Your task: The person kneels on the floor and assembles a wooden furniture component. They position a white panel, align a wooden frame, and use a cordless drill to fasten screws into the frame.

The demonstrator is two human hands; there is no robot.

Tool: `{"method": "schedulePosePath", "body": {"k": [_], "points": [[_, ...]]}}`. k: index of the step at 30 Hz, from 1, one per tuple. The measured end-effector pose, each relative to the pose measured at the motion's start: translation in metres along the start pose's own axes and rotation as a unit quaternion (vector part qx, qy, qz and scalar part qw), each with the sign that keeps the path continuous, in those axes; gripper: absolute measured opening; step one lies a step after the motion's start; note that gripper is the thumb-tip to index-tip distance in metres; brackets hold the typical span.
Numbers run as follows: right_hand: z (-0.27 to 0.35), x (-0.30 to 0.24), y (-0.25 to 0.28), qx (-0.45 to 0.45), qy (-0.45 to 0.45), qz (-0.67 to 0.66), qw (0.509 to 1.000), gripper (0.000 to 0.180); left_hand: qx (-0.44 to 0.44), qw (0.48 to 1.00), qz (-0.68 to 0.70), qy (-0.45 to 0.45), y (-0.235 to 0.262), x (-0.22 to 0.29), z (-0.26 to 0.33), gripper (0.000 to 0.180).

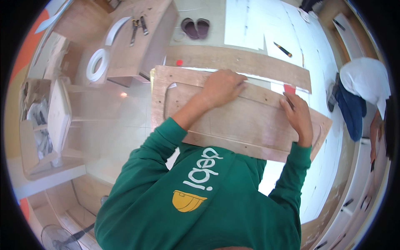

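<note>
A flat wooden panel (233, 112) with a routed groove near its rim lies in front of me, tilted down to the right, its near edge against my body. My left hand (225, 86) rests on its far edge, the fingers curled together there; their tips are partly hidden. At the far right edge, my right hand (299, 116) is closed, with a flat red piece (289, 88) showing at its fingertips; its full shape is hidden. A thin white strip runs along the panel's far edge. Beyond that lies a long wooden board (246, 59) with a small red disc (179, 62) on it.
A wooden cabinet (137, 46) at the far left carries pliers (134, 32) and a cutter (144, 26); a white roll of strip (98, 65) leans beside it. A utility knife (282, 49) lies on a white sheet (246, 25). Sandals (196, 28) stand behind. Another person (362, 83) bends at right.
</note>
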State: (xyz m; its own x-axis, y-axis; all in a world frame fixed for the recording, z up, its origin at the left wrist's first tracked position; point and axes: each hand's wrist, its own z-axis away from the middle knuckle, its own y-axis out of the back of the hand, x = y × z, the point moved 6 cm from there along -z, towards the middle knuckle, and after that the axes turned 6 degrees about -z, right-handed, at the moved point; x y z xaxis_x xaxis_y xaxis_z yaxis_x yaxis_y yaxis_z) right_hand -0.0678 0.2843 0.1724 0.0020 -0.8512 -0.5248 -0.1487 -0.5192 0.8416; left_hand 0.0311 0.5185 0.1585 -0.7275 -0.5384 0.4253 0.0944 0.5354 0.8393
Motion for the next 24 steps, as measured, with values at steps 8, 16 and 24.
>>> {"method": "schedulePosePath", "body": {"k": [8,16,24], "points": [[-0.011,-0.027,0.032,-0.112,-0.039,-0.017,0.993,0.037,-0.004,0.999,-0.028,-0.031,0.046,0.031,0.007,0.038],[-0.087,0.000,0.055,-0.205,0.097,-0.065,0.972,0.040,-0.197,0.977,0.053,-0.064,0.061,0.001,-0.061,0.041],[-0.238,0.040,0.030,-0.108,0.131,-0.055,0.984,0.029,-0.072,0.997,-0.030,-0.017,0.015,-0.093,-0.184,0.032]]}}
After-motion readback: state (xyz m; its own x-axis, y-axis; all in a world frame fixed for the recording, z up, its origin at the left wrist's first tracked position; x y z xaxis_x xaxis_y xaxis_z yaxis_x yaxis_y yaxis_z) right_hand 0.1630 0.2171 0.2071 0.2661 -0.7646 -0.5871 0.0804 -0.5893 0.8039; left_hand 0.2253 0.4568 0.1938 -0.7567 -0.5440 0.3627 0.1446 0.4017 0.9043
